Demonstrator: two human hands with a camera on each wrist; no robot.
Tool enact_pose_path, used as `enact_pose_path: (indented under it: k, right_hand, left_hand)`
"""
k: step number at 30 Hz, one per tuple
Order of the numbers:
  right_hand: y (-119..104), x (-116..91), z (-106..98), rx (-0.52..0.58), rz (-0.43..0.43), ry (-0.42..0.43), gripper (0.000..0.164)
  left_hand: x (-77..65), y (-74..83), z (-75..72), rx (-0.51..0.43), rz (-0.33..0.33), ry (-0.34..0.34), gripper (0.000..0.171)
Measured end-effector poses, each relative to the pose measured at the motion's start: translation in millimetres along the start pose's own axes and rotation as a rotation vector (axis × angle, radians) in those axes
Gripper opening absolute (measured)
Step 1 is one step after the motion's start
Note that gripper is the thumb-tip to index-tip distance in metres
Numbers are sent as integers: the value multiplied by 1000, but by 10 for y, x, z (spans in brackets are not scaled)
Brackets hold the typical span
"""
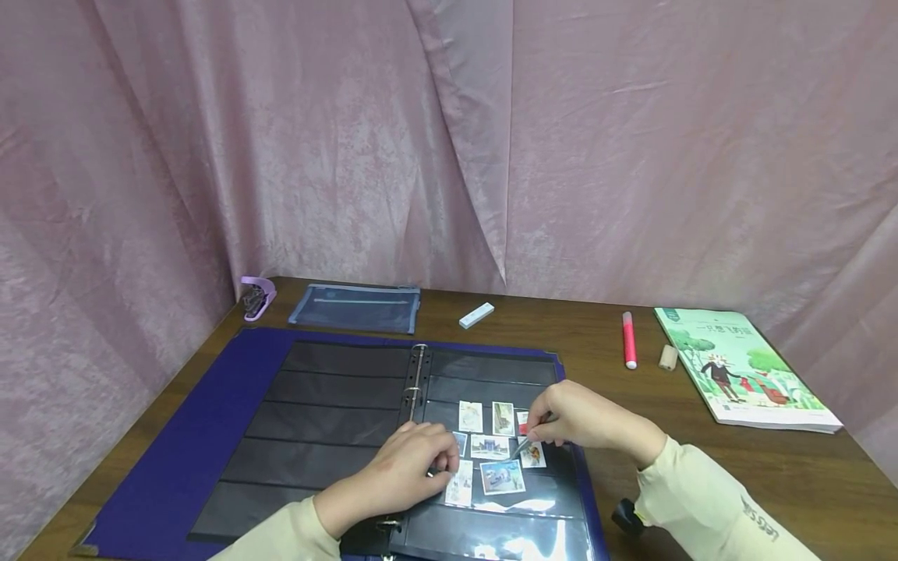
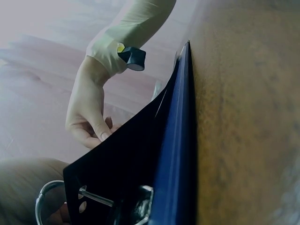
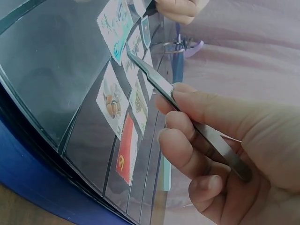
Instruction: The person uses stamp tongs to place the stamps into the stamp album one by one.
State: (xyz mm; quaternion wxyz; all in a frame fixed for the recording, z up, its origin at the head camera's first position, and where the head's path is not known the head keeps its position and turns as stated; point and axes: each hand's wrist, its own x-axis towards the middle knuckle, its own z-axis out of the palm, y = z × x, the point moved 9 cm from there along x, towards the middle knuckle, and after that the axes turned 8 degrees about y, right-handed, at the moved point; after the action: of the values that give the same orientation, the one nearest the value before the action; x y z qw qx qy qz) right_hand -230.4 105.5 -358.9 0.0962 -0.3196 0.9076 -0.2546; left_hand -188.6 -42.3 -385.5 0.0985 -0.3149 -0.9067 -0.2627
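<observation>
My right hand (image 1: pixel 582 417) pinches metal tweezers (image 3: pixel 213 143) between thumb and fingers. The bent tip of the tweezers reaches the edge of a blue picture stamp (image 1: pixel 502 477); whether it grips the stamp I cannot tell. Several other stamps lie around it on the black page (image 1: pixel 484 378) of an open stamp album, among them a building stamp (image 1: pixel 489 446) and a red stamp (image 3: pixel 126 154). My left hand (image 1: pixel 407 463) rests on the album by the rings, fingers bent, beside a pale upright stamp (image 1: pixel 459 485). What its fingertips hold is hidden.
The album's blue cover (image 1: pixel 168 436) spreads across the table. Behind it lie a purple stapler-like item (image 1: pixel 259 298), a mesh zip pouch (image 1: pixel 354 312) and a small white block (image 1: pixel 477 315). A red marker (image 1: pixel 629 340), an eraser-like piece (image 1: pixel 668 358) and a green book (image 1: pixel 747 366) lie at right.
</observation>
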Motion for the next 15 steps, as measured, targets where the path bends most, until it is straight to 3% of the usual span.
enact_pose_path:
  k: [15]
  right_hand:
    - [-22, -84, 14, 8, -16, -12, 8]
  left_hand:
    - [3, 0, 0, 4, 4, 9, 17]
